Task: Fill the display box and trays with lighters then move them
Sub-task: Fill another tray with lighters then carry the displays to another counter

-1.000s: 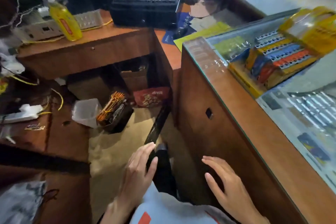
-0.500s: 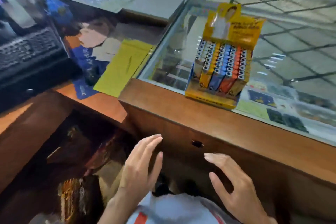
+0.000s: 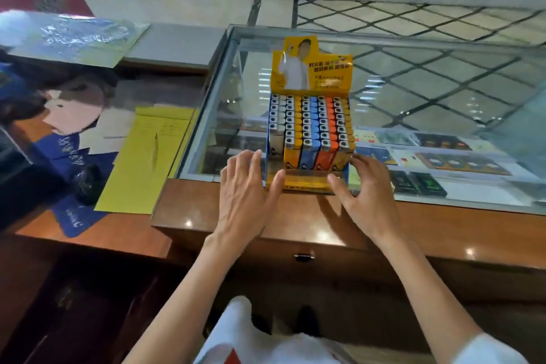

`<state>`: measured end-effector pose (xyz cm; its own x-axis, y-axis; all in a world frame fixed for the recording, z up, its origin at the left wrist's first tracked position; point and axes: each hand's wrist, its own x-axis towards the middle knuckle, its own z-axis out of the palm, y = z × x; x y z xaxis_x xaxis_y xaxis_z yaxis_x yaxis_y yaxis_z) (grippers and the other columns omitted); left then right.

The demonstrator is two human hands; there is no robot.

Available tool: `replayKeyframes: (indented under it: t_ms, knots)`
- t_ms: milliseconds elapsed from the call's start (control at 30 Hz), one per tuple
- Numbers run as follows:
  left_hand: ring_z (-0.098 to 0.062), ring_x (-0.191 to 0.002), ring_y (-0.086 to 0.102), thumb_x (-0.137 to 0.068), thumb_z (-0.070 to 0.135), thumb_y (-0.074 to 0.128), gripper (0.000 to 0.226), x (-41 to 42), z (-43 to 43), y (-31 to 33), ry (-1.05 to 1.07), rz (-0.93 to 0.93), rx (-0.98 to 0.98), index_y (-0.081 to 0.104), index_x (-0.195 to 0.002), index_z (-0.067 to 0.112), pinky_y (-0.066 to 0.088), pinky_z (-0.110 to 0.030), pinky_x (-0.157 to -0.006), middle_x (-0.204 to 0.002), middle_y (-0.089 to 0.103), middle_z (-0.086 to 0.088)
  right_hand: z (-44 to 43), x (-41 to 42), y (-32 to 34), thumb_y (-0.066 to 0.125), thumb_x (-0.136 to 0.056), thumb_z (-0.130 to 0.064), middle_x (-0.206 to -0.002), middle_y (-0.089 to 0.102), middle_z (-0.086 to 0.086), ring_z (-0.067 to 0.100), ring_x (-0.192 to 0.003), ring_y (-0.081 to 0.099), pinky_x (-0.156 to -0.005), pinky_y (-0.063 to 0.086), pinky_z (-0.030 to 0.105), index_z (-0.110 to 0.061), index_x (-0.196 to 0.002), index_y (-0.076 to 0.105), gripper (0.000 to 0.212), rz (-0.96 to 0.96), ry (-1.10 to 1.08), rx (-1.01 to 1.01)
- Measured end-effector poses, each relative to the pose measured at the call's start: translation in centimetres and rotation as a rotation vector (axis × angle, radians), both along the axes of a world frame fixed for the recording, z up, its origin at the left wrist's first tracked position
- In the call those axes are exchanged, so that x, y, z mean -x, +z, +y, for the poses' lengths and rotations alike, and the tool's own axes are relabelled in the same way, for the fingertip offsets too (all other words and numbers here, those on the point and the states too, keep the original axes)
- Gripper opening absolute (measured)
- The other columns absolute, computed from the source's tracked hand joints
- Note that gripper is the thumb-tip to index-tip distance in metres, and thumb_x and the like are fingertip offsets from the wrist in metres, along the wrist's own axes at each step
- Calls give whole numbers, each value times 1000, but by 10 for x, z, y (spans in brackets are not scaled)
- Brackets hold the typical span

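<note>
The display box (image 3: 308,139), packed with upright lighters (image 3: 310,124), stands on the glass counter (image 3: 413,91) squarely between the open left hand (image 3: 245,186) and right hand (image 3: 362,189), both equally near its front corners, neither yet gripping.

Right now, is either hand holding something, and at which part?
Nothing is gripped yet. The left hand and right hand reach the display box at its front corners, fingers open.

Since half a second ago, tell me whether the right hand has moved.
Yes. The right hand has come up and forward, from below the wooden counter edge onto the counter, to the right front corner of the lighter display box.
</note>
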<state>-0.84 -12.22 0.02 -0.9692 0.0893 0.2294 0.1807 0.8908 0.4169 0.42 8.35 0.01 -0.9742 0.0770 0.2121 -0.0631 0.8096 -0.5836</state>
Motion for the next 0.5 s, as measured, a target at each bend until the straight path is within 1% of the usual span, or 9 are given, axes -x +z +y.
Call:
replayKeyframes:
  t_ms: [67, 133, 300, 333, 400, 467, 500]
  knots:
    - [-19, -116, 38, -90, 56, 27, 64, 6, 5, -5, -4, -13, 11, 47, -131, 11, 31, -30, -95, -128, 44, -6, -5, 9, -2, 54, -86, -50, -125, 55, 1, 18, -121, 40, -96, 27, 26, -23, -113, 59, 39, -5, -3, -46]
    - [-19, -113, 38, -91, 56, 28, 60, 10, 11, -8, 15, -30, -19, 49, -127, 13, 31, -29, -93, -125, 44, -5, -9, 13, -4, 58, -84, -47, -124, 56, 2, 21, -121, 41, -98, 29, 30, -22, -112, 59, 37, -14, -34, -47]
    - [-18, -117, 35, -94, 47, 42, 45, 10, 27, -8, 143, -95, -185, 54, -120, 11, 30, -30, -100, -129, 42, -5, -17, 16, -4, 66, -82, -35, -125, 53, 4, 21, -123, 37, -102, 30, 34, -19, -111, 61, 34, -54, -110, 25]
    - [-17, -116, 34, -94, 44, 47, 42, 10, 29, -6, 158, -104, -245, 55, -117, 10, 30, -29, -100, -127, 43, -5, -18, 16, -3, 67, -82, -33, -125, 53, 4, 20, -123, 37, -102, 29, 31, -18, -112, 61, 34, -61, -110, 44]
    - [-13, -111, 33, -92, 37, 56, 34, 13, 31, -1, 180, -143, -401, 57, -110, 8, 32, -25, -96, -119, 42, -3, -20, 17, -2, 68, -82, -31, -124, 54, 4, 18, -122, 37, -99, 27, 22, -16, -111, 62, 34, -76, -96, 77]
    - [-10, -109, 34, -90, 31, 60, 30, 14, 32, 4, 192, -191, -555, 58, -110, 8, 30, -18, -90, -115, 41, 0, -21, 18, 1, 69, -81, -29, -121, 56, 4, 19, -120, 39, -93, 24, 16, -15, -107, 64, 30, -77, -95, 104]
    - [-10, -108, 37, -90, 29, 61, 30, 13, 34, 6, 200, -204, -620, 57, -112, 9, 30, -16, -88, -115, 43, 1, -21, 19, 3, 69, -81, -28, -119, 57, 4, 19, -118, 41, -91, 25, 16, -16, -105, 64, 28, -75, -99, 122]
